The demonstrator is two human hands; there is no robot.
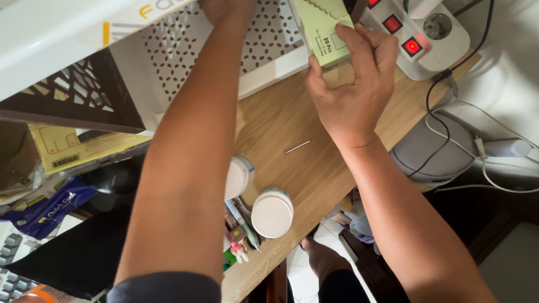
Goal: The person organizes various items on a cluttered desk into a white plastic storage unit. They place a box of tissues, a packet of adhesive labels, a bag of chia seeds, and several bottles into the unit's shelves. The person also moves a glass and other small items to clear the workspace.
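Gripping a pale green cardboard box (324, 28) with my right hand (351, 92), I have the thumb on its near edge and the fingers wrapped over its far side, holding it at the back of the wooden desk (292, 132). It sits between a white perforated plastic tray (264, 50) and a white power strip (426, 33) with red lit switches. My left hand (224, 8) reaches up over the tray, mostly out of frame, so I cannot tell whether it is open or closed. Nearer me on the desk lie a small nail (297, 147) and two white-lidded jars (272, 212), with pens just beside them.
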